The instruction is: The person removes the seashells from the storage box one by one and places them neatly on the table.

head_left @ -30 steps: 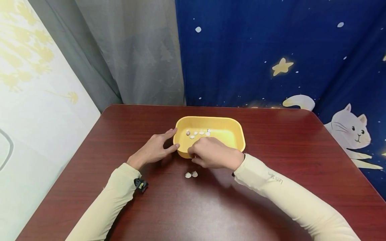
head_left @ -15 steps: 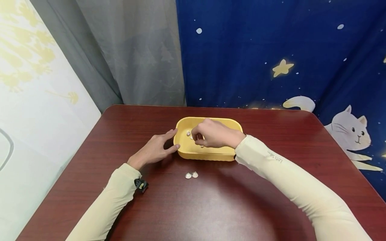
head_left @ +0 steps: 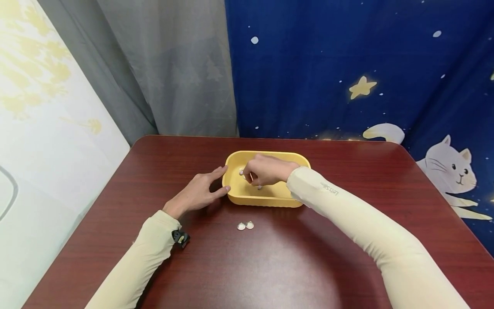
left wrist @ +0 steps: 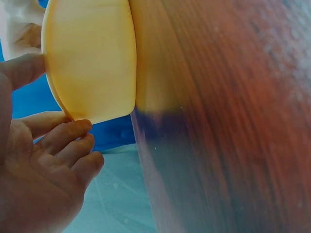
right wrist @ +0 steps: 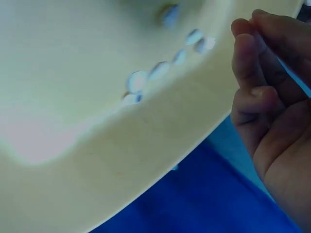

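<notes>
A yellow plastic tray (head_left: 266, 201) stands on the table. My left hand (head_left: 198, 190) rests thumb and fingertips at its left end; the left wrist view has those fingers spread along the rim. Over the tray's left half is my right hand (head_left: 266, 170), fingers curled and thumb tip meeting the index finger. Nothing shows between those tips in the right wrist view. Several small white seashells (right wrist: 159, 71) lie along one side inside the tray, and one shell (right wrist: 170, 14) sits apart from them. From the head view, my right hand covers most of the shells.
Two more white shells (head_left: 245, 225) lie side by side on the dark red wooden table (head_left: 216, 266), in front of the tray. Behind the table hang a grey curtain (head_left: 185, 77) and a blue curtain (head_left: 301, 77). A white panel (head_left: 50, 171) is at left.
My right hand has moved from the tray's front edge to over its inside. A shell now shows beneath it, nearer the front wall. My left hand has stayed on the rim.
</notes>
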`<state>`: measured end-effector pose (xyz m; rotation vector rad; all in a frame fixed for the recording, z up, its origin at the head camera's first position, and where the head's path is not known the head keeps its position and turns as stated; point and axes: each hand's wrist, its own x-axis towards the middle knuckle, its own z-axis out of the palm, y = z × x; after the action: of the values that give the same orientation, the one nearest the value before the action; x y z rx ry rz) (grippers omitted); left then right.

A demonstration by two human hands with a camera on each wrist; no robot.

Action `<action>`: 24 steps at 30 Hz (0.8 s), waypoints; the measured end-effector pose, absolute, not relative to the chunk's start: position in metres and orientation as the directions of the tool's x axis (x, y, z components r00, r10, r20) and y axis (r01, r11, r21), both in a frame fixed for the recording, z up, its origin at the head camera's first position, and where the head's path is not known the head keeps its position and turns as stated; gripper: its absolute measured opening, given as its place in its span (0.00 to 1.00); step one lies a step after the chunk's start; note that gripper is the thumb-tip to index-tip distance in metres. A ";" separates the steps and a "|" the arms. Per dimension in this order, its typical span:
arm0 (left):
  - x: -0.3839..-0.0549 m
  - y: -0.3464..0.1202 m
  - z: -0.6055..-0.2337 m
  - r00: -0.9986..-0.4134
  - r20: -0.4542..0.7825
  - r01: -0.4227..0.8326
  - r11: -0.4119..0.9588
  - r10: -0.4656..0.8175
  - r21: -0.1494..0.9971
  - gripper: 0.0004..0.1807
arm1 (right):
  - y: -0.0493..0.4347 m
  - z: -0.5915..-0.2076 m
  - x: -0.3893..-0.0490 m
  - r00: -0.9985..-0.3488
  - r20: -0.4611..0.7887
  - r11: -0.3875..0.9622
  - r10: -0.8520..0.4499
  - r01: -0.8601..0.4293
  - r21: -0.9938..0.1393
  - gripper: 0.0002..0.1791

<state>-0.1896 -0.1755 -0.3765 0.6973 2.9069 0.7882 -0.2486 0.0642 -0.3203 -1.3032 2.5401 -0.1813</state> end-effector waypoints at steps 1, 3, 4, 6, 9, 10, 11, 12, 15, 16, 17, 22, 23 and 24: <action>-0.189 -0.175 -0.376 -0.895 0.074 0.416 0.766 0.439 0.490 0.40 | 0.064 -0.322 -0.251 -0.560 -0.199 0.593 -0.804 -0.772 -0.228 0.05; -0.189 -0.175 -0.376 -0.894 0.081 0.422 0.766 0.441 0.486 0.40 | 0.064 -0.325 -0.254 -0.570 -0.214 0.607 -0.793 -0.769 -0.201 0.05; -0.189 -0.175 -0.376 -0.893 0.083 0.423 0.766 0.441 0.484 0.40 | 0.064 -0.327 -0.256 -0.574 -0.221 0.612 -0.788 -0.770 -0.183 0.05; -0.189 -0.176 -0.376 -0.894 0.085 0.423 0.768 0.439 0.481 0.40 | 0.063 -0.329 -0.259 -0.576 -0.235 0.615 -0.783 -0.773 -0.153 0.05; -0.189 -0.176 -0.376 -0.897 0.083 0.418 0.770 0.434 0.482 0.40 | 0.061 -0.332 -0.262 -0.576 -0.249 0.613 -0.779 -0.783 -0.105 0.07; -0.189 -0.176 -0.376 -0.898 0.081 0.414 0.771 0.432 0.484 0.40 | 0.061 -0.333 -0.262 -0.578 -0.253 0.614 -0.776 -0.784 -0.089 0.07; -0.190 -0.176 -0.375 -0.899 0.079 0.412 0.772 0.431 0.485 0.40 | 0.060 -0.333 -0.263 -0.580 -0.259 0.614 -0.773 -0.785 -0.074 0.07; -0.190 -0.177 -0.375 -0.898 0.080 0.414 0.771 0.432 0.484 0.40 | 0.059 -0.334 -0.263 -0.581 -0.264 0.614 -0.770 -0.788 -0.057 0.08; -0.189 -0.177 -0.376 -0.900 0.079 0.411 0.773 0.429 0.483 0.40 | 0.056 -0.336 -0.263 -0.588 -0.275 0.615 -0.760 -0.788 -0.014 0.09; -0.189 -0.177 -0.376 -0.899 0.077 0.411 0.774 0.430 0.482 0.40 | 0.055 -0.337 -0.264 -0.590 -0.276 0.614 -0.759 -0.789 -0.002 0.10; -0.189 -0.177 -0.376 -0.899 0.078 0.413 0.774 0.431 0.480 0.40 | 0.054 -0.338 -0.264 -0.590 -0.277 0.613 -0.758 -0.790 0.007 0.12; -0.189 -0.177 -0.376 -0.897 0.079 0.416 0.769 0.435 0.484 0.40 | 0.051 -0.345 -0.266 -0.590 -0.278 0.604 -0.758 -0.796 0.042 0.16; -0.189 -0.177 -0.376 -0.895 0.082 0.419 0.767 0.438 0.486 0.40 | 0.051 -0.347 -0.266 -0.589 -0.280 0.602 -0.758 -0.797 0.048 0.16; -0.189 -0.177 -0.376 -0.895 0.083 0.421 0.764 0.439 0.489 0.40 | 0.051 -0.348 -0.267 -0.588 -0.283 0.599 -0.758 -0.799 0.054 0.16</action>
<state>-0.1891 -0.1765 -0.3760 0.7109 2.9166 0.7946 -0.2670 0.0510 -0.3481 -1.2852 2.5970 0.2570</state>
